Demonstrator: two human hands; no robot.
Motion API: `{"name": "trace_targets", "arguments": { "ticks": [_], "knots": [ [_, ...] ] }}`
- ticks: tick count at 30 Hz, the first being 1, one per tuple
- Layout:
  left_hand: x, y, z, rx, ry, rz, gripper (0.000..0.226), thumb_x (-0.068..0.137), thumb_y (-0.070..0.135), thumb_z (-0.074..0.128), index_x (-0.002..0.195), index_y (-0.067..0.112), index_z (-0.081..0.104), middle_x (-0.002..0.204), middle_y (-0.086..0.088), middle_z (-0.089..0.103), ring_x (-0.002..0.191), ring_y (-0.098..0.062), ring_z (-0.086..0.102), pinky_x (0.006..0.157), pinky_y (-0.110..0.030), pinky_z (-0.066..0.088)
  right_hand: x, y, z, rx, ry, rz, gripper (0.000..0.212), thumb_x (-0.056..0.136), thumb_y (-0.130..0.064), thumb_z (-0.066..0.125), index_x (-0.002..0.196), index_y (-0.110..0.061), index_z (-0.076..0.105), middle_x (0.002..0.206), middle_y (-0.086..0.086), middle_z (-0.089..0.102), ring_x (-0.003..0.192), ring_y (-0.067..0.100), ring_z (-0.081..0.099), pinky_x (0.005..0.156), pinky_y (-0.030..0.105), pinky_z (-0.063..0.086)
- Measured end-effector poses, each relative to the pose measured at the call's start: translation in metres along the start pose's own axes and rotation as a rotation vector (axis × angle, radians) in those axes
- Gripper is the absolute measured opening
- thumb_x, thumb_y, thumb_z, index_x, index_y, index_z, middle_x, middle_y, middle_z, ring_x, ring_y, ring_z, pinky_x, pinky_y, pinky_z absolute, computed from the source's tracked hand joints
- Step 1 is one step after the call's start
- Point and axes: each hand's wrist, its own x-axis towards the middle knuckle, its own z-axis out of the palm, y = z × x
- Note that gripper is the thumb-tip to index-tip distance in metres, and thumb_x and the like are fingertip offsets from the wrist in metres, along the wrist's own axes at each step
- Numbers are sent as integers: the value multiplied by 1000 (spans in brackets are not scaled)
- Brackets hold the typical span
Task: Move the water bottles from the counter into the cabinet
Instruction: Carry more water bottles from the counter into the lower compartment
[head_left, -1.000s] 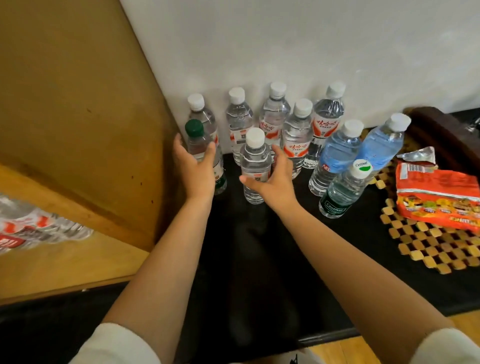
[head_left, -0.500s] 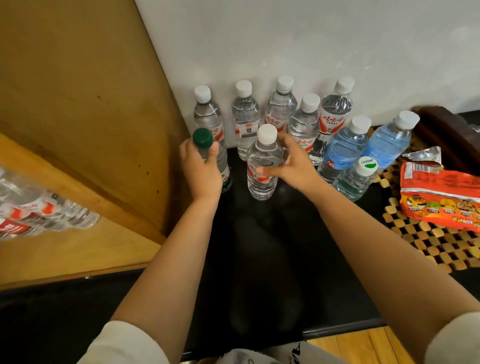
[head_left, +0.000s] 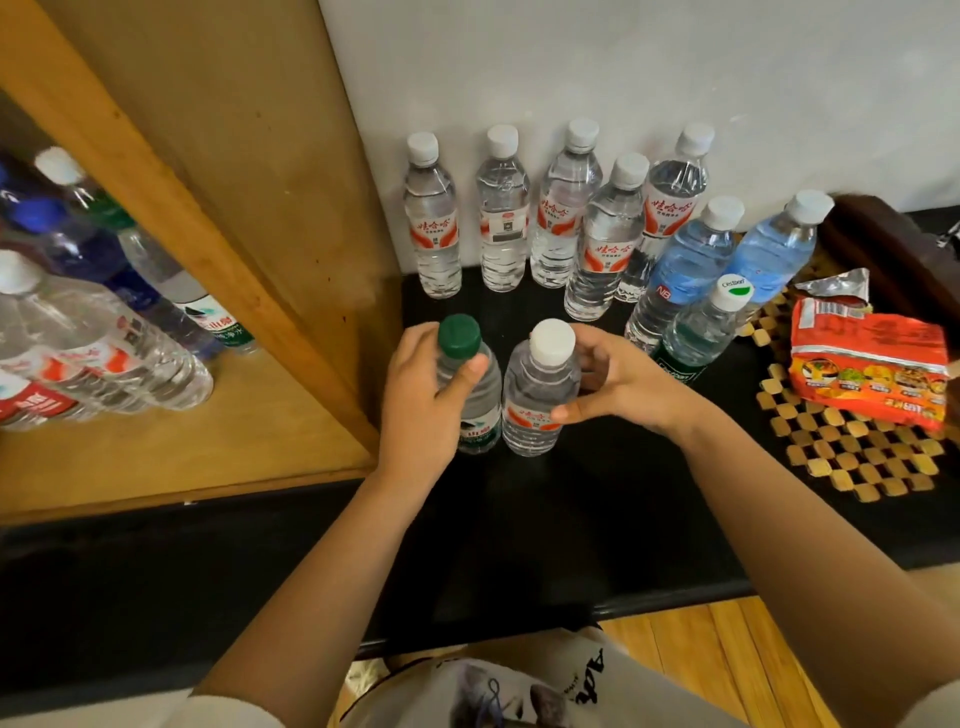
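My left hand (head_left: 423, 405) grips a green-capped water bottle (head_left: 470, 395) and my right hand (head_left: 618, 384) grips a white-capped water bottle (head_left: 537, 400) with a red label. Both bottles are upright, side by side, over the black counter (head_left: 519, 519), pulled forward from the others. Several more water bottles (head_left: 597, 244) stand in rows against the white wall. Two of them are blue-tinted (head_left: 685, 270), and a short bottle with a green-dotted cap (head_left: 701, 327) stands in front. To the left is the open wooden cabinet (head_left: 171, 447), with several bottles (head_left: 93, 353) standing on its shelf.
The cabinet's wooden side panel (head_left: 270, 208) stands between the shelf and the counter bottles. An orange noodle packet (head_left: 872, 369) lies on a checkered woven mat (head_left: 857, 452) at the right. A dark brown object (head_left: 893, 244) sits at the far right. Wooden floor (head_left: 727, 654) shows below the counter edge.
Both hands closed on their bottles and drew them toward me, away from the rows at the wall. The view shifted, showing more of the cabinet shelf.
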Motion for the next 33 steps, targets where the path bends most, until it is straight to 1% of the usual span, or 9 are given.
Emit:
{"name": "trace_targets", "arguments": {
  "ticks": [3,8,11,14,16,20,23,28,33],
  "knots": [
    [-27,0,-11,0,-40,-16,19,86,33,59,104,28,53,108,11,49,103,-7,50,94,-30,43,-19,3,13,-3,-68,22,74,62,15,73,126,-13,48,113,-1,65,107,9,62,85,17,48],
    [-62,0,-21,-52,-52,-15,38,81,52,51,110,28,56,111,8,52,110,-15,52,94,-46,46,-43,15,34,17,-83,-3,79,62,3,77,132,-12,43,127,3,58,118,13,56,97,25,46],
    [-67,-4,-21,-109,-85,-33,33,80,56,52,111,45,48,116,18,47,113,-7,50,97,-41,46,-54,30,52,77,10,-37,83,67,-10,78,137,-25,35,137,0,47,126,11,47,103,25,42],
    [-67,-13,-18,-210,-210,-93,58,73,54,67,123,47,39,126,14,46,120,-3,47,103,-29,42,-57,47,75,100,162,-34,93,63,-12,83,135,-32,29,138,-2,44,126,5,46,102,21,41],
    [-70,-21,-16,-242,-267,-115,75,70,38,76,130,42,33,130,8,50,123,-3,47,103,-19,39,-56,56,89,60,280,-41,91,60,-14,81,133,-33,30,134,-7,48,124,4,48,100,23,43],
    [-75,-29,-21,-272,-264,-125,74,70,27,78,125,48,33,125,19,53,119,5,49,95,-6,38,-52,57,100,-22,427,-58,79,59,-14,86,117,-46,42,115,-22,59,111,-2,55,85,11,46],
    [-82,-38,-37,-300,-292,-160,72,69,30,78,125,46,36,121,23,54,117,6,50,93,-5,38,-54,50,111,-88,392,-55,77,55,-22,85,115,-48,43,112,-34,56,107,-10,54,80,3,43],
    [-96,-53,-85,-326,-371,-233,71,64,34,79,121,47,39,118,33,55,113,14,49,86,1,35,-53,35,146,-123,256,12,75,51,-37,83,108,-65,42,112,-34,57,105,-11,55,79,1,42],
    [-101,-71,-137,-360,-347,-258,77,60,38,81,125,40,40,120,26,58,114,5,54,89,-7,41,-35,16,184,-156,134,22,73,54,-42,82,109,-65,41,115,-33,56,108,-9,54,81,1,42]
  ]
}}
